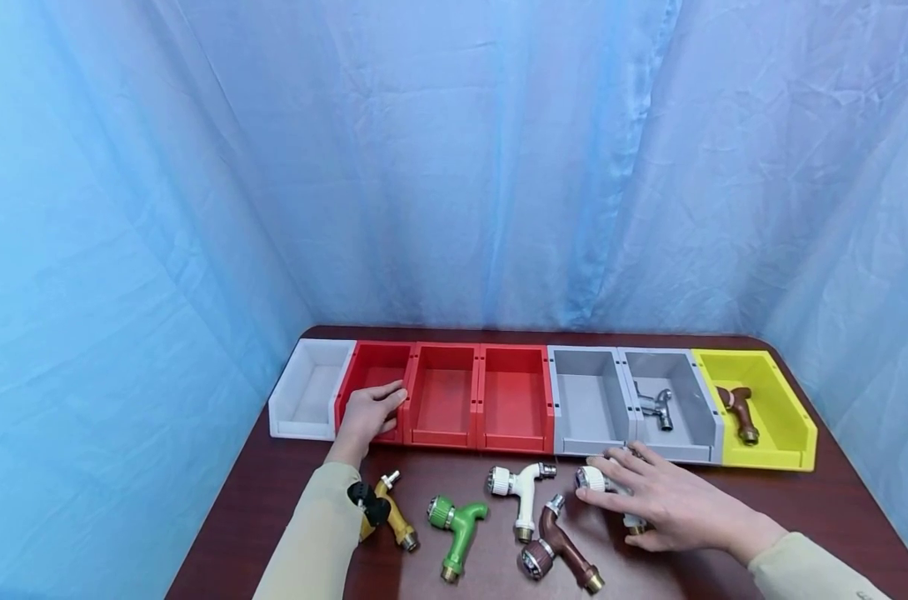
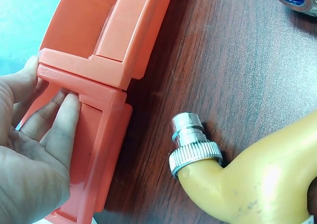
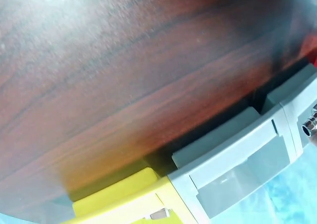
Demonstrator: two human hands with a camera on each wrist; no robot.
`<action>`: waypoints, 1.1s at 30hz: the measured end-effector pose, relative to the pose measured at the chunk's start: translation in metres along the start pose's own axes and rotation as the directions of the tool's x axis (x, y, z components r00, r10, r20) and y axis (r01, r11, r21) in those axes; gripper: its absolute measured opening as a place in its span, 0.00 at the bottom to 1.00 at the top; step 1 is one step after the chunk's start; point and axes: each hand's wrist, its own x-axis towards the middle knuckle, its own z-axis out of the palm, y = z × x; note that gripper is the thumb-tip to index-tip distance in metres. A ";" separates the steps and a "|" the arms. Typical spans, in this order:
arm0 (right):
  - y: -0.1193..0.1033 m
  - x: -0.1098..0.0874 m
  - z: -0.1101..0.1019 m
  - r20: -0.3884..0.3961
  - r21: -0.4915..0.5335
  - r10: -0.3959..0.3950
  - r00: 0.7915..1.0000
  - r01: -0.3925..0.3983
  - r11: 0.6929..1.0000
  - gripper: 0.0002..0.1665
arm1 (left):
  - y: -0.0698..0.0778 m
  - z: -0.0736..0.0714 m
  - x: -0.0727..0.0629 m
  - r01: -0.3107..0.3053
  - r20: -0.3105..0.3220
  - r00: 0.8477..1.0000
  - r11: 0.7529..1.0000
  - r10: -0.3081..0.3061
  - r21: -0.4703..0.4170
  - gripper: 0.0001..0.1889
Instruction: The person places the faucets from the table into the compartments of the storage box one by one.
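My left hand (image 1: 369, 417) reaches into the leftmost red bin (image 1: 352, 383), its fingertips (image 2: 74, 102) against the side wall shared with the neighbouring red bin. My right hand (image 1: 656, 500) holds a white tap (image 1: 591, 479) in front of the grey bins; the fingers and thumb cover most of it, leaving the ribbed handle and brass end showing. On the table between the hands lie a green tap (image 1: 461, 533), another white tap (image 1: 525, 498) and a brown tap (image 1: 561, 546). A yellow tap (image 1: 400, 521) lies by the left forearm, partly covered by it.
The row of bins runs along the back: a white bin (image 1: 307, 429), red ones, a grey bin (image 1: 585, 417), another grey bin (image 1: 686, 400) with a chrome tap (image 1: 658, 408), and a yellow bin (image 1: 784, 433) holding a brown tap (image 1: 742, 414). Blue curtains (image 1: 454, 167) hang behind.
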 end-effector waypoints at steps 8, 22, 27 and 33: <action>0.009 0.006 -0.008 0.006 -0.011 0.021 1.000 -0.021 1.000 0.61 | 0.000 0.000 0.000 0.002 -0.004 1.000 1.000 -0.002 0.004 0.26; 0.028 0.012 -0.009 -0.081 -0.053 -0.016 0.997 0.012 0.999 0.60 | -0.001 -0.001 0.000 -0.004 0.003 1.000 1.000 0.004 0.001 0.27; 0.036 0.013 -0.011 -0.076 -0.057 -0.007 0.997 0.003 0.998 0.57 | -0.001 -0.001 0.000 -0.004 0.002 1.000 1.000 0.004 -0.003 0.27; 0.042 0.014 -0.014 -0.014 -0.086 0.036 0.999 -0.037 0.996 0.56 | -0.001 0.000 0.000 -0.011 0.004 1.000 1.000 0.011 0.002 0.27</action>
